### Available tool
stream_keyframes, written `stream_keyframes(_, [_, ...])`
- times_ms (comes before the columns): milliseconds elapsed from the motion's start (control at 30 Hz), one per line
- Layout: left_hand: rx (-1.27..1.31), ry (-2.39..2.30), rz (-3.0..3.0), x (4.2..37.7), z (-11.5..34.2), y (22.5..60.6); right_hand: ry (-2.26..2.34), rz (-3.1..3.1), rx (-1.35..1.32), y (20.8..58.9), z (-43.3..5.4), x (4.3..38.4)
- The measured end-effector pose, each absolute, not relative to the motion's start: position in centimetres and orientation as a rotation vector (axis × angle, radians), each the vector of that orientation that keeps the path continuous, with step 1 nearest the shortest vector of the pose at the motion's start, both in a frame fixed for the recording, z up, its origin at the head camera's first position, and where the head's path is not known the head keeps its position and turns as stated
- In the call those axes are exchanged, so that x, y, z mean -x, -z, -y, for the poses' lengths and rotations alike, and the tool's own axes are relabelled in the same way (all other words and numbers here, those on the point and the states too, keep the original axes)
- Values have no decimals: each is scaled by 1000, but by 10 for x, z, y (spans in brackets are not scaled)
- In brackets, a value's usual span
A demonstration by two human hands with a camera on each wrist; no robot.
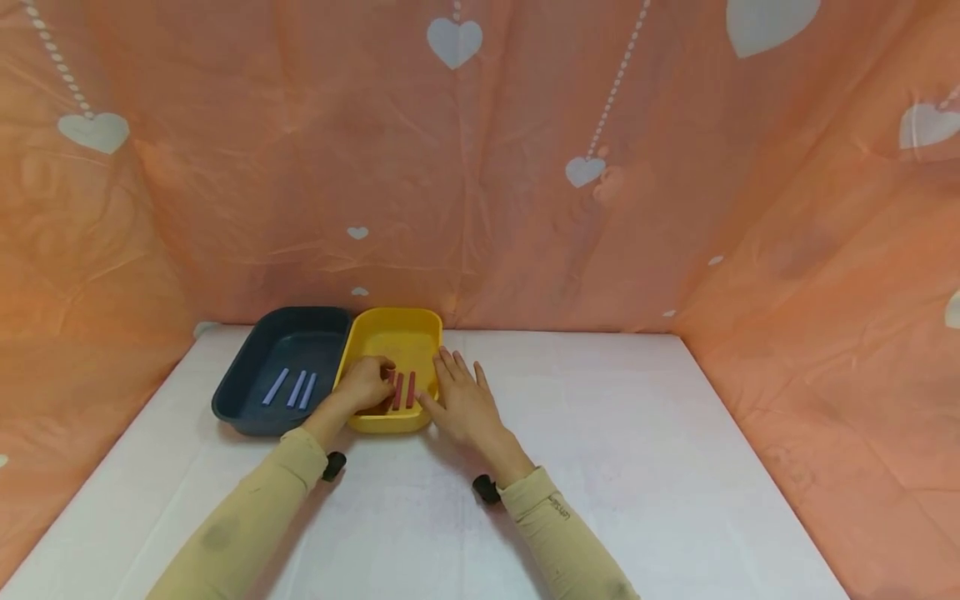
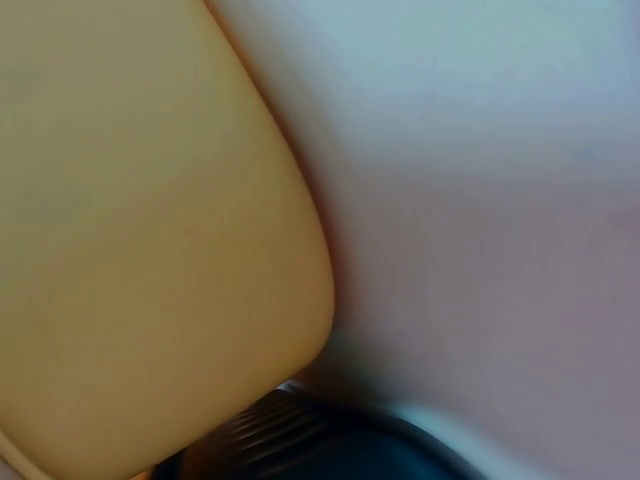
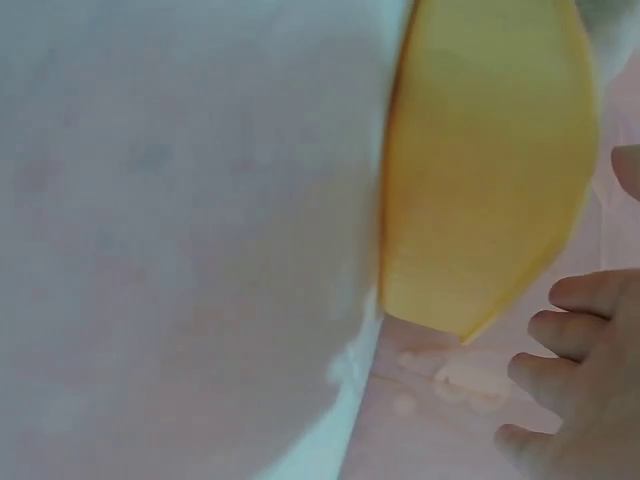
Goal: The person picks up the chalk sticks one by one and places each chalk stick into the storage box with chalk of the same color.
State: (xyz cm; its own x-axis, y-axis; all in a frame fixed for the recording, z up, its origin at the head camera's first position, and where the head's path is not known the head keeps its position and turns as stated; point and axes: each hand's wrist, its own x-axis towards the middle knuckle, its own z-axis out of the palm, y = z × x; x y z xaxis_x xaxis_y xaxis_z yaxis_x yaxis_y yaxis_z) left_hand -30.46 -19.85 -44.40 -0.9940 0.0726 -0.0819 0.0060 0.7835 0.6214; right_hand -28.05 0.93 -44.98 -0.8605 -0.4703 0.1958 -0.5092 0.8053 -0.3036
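Note:
In the head view, my left hand reaches over the near left rim of a yellow tray. Its curled thumb and fingers pinch the leftmost red chalk-like stick, partly hidden by the hand. Beside it, two more red sticks lie side by side in the tray. My right hand has its fingers extended along the tray's right rim, the thumb over the near right part. The right wrist view shows those spread fingers beside the yellow wall. Only the tray's outside shows in the left wrist view.
A dark blue tray stands against the yellow one on its left, with three lilac sticks inside. Both trays sit at the back of a white table. Orange cloth with white hearts encloses the back and sides.

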Motion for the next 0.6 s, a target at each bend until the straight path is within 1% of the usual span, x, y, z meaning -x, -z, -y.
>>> stream_keyframes(200, [-218,-1006,-2940,304,194,444,-594,2728,-772,443,-19,280])
stream_keyframes(367, [-238,-1037,-2993,299,189,436,-629,2681,-748,437,-34,285])
stream_keyframes(600, [-241,-750,-3231,280,191,424,-591,2711,-664,440,-68,290])
